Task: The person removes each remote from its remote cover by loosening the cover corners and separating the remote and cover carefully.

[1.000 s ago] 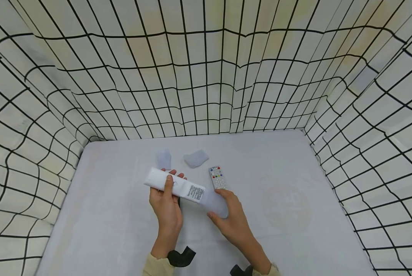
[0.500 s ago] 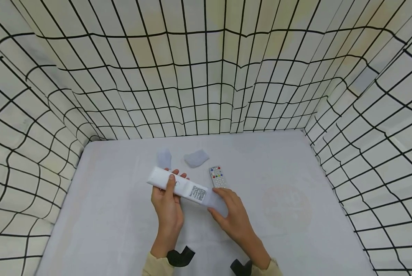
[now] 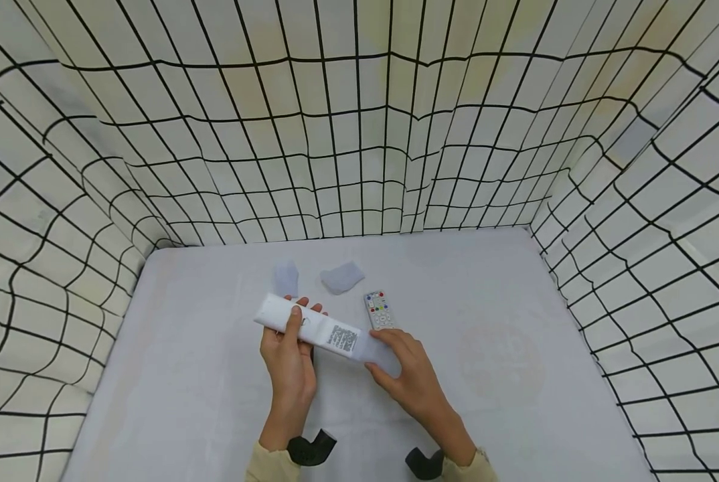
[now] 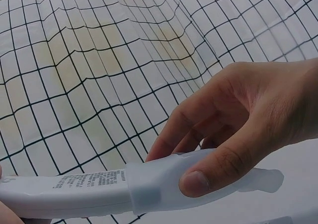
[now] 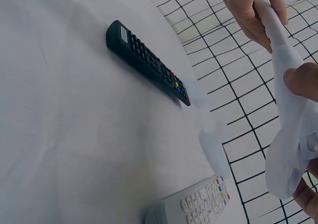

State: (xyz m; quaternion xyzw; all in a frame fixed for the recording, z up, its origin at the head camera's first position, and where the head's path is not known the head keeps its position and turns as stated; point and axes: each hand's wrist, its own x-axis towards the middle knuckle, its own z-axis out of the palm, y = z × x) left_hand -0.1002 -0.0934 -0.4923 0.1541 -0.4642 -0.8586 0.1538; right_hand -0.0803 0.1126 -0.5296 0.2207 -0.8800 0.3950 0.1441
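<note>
White remote (image 3: 311,327) held level, long axis left-right, sleeved end right

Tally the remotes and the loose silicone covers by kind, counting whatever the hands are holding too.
White remotes: 2, one held by the left hand and right hand with a cover half on, one lying on the table.
Black remotes: 1, on the table.
Loose pale covers: 2, and.
Cover on the held remote: 1.
Total: 6.
</note>
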